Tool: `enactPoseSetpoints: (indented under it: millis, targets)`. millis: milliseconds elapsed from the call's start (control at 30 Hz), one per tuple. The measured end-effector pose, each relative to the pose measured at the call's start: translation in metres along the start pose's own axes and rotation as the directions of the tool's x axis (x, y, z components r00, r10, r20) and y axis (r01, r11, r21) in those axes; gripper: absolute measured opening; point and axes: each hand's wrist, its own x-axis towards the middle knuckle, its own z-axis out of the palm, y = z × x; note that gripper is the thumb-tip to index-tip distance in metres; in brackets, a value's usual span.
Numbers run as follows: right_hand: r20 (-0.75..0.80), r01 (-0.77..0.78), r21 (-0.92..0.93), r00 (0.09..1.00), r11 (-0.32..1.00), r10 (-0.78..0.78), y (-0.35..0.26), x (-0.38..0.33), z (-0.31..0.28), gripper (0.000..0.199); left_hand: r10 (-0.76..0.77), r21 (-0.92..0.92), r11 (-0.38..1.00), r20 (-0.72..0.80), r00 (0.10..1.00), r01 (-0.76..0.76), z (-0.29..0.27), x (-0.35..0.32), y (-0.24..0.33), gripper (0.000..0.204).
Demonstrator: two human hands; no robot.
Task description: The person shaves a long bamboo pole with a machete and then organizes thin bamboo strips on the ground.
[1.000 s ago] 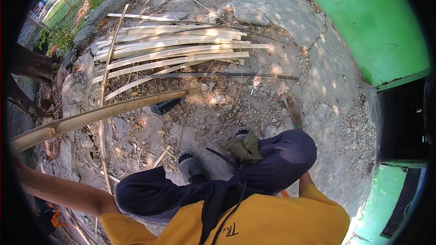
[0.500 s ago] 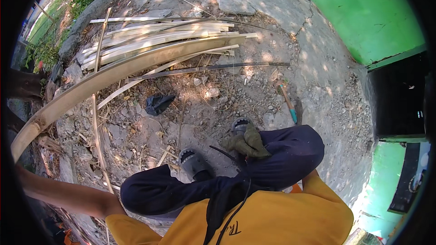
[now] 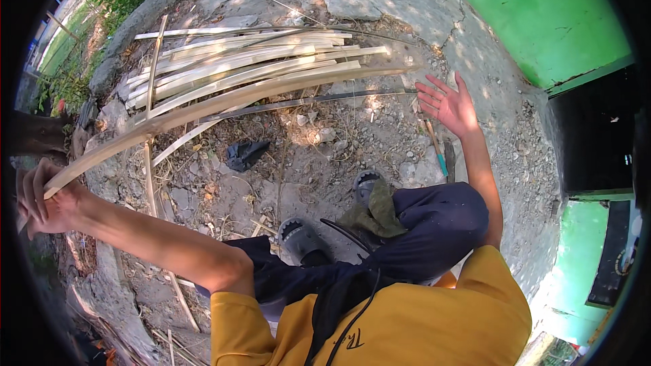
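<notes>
My left hand (image 3: 51, 198) is out at the far left, its fingers wrapped round the near end of a long split bamboo strip (image 3: 271, 91). From there the strip slants up and right, passing over a pile of pale bamboo strips (image 3: 224, 56) on the ground. Close to its far end, my right hand (image 3: 445, 104) is held up with fingers spread, holding nothing. A dark, thin strip (image 3: 305, 102) lies below the pale ones, its right end near my right fingers.
A tool with a teal handle (image 3: 441, 162) lies right of my feet. A crumpled black piece (image 3: 246, 155) rests on the rubble, and an olive cloth (image 3: 381, 211) lies by my right knee. One thin strip (image 3: 150, 163) runs lengthwise at left. A green wall (image 3: 542, 20) stands at right.
My right hand has come into view, raised and open beside the strip's far end. My left hand now shows, and the strip's near end has shifted right and up.
</notes>
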Motion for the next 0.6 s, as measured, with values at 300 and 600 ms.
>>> enactPoseSetpoints:
  millis: [300,600]
  targets:
    - [-0.182,0.056,-0.351,0.975,0.935,-0.127,0.038,0.015,-0.052,0.051,0.241,-0.189,0.945,-0.155,0.958,-0.268,-0.02,-0.103,-0.104,0.043]
    - [-0.435,0.4,-0.126,0.8,0.908,-0.413,0.054,0.059,-0.128,0.105,0.311,0.393,0.919,-0.764,0.565,0.024,-0.054,-0.192,-0.153,0.054]
